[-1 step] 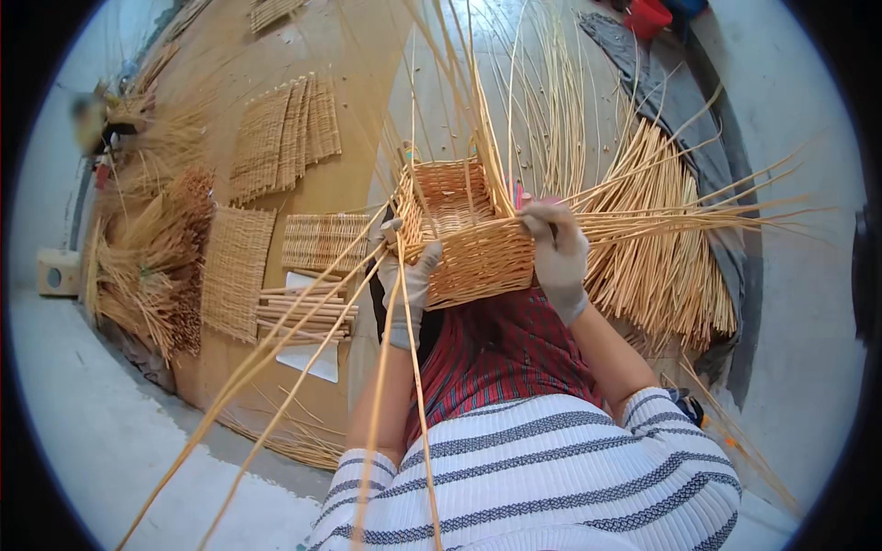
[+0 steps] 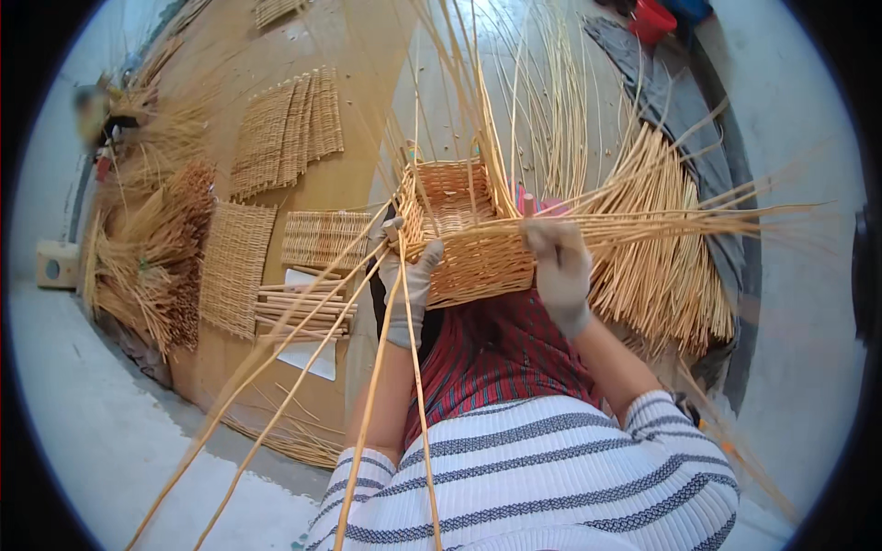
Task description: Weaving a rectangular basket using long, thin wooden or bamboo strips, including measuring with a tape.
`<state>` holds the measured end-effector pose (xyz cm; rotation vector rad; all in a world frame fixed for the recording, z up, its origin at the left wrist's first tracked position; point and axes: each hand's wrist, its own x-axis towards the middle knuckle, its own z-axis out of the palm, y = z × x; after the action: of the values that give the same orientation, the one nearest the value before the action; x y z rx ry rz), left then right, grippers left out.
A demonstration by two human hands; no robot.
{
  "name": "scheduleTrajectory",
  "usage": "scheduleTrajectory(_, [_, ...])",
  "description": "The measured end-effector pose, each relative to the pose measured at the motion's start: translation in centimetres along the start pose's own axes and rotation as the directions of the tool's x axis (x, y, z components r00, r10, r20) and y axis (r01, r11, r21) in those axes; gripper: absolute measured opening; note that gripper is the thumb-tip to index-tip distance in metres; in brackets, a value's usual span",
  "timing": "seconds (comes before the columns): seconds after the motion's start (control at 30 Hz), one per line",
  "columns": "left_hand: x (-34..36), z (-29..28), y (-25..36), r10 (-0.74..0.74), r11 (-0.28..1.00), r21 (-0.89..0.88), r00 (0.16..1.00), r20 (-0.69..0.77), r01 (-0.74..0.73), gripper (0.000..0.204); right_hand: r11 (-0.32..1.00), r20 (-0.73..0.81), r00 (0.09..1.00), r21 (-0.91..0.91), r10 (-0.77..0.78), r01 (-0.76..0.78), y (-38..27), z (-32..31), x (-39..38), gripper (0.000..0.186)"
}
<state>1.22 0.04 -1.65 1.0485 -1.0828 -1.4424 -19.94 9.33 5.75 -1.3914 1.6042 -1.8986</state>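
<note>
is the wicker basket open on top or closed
Open: nothing covers the wicker basket, and its woven inner walls show from above.

Striped white top [image 2: 542, 473], pale gloves [image 2: 563, 280], red garment [image 2: 501, 367] (apron, perhaps)

A red bucket [image 2: 652, 21] is sitting near a grey cloth [image 2: 629, 72] at upper right, while overlapping woven panels [image 2: 292, 130] are lying at upper left and a pale box [image 2: 70, 254] with a hole is resting far left.
</note>
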Motion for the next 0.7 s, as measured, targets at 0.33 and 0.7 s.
scheduleTrajectory(0.33, [1.6, 1.3, -1.2, 0.033, 0.984, -0.162, 0.961, -0.273, -0.080, 0.048, 0.897, 0.366, 0.930, -0.395, -0.045, 0.199, -2.9, 16.8, 16.2, 0.072])
scheduleTrajectory(0.7, [-6.6, 4.6, 3.3, 0.388, 0.855, 0.391, 0.921, -0.045, -0.341, 0.033, 0.916, -0.087, 0.913, 0.000, 0.399, -0.401, -0.4, -3.6, 2.4, 0.020])
